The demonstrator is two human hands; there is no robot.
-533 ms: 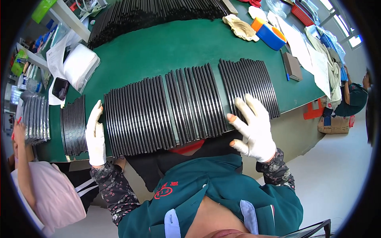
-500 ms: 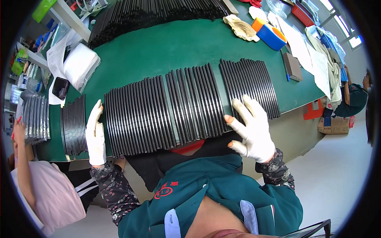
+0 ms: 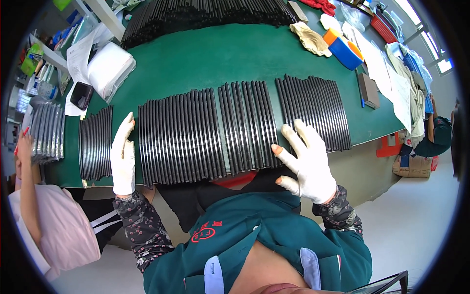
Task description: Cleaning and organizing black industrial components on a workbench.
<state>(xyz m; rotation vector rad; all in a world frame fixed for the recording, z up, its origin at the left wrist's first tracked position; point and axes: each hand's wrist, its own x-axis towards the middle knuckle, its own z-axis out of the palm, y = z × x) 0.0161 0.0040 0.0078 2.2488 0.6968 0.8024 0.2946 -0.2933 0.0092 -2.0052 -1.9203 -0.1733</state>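
A head-worn fisheye view looks down on the nearby table (image 3: 196,59).

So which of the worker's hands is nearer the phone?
Left. The left hand is right of the phone, toward the worker's body; the right hand is much farther right.

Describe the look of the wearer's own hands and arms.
The left hand and right hand wear white gloves that leave some fingertips bare, plainly two on the right. Dark sleeves with a small pale and reddish print cover the forearms almost to the gloves. Above them is a dark green garment.
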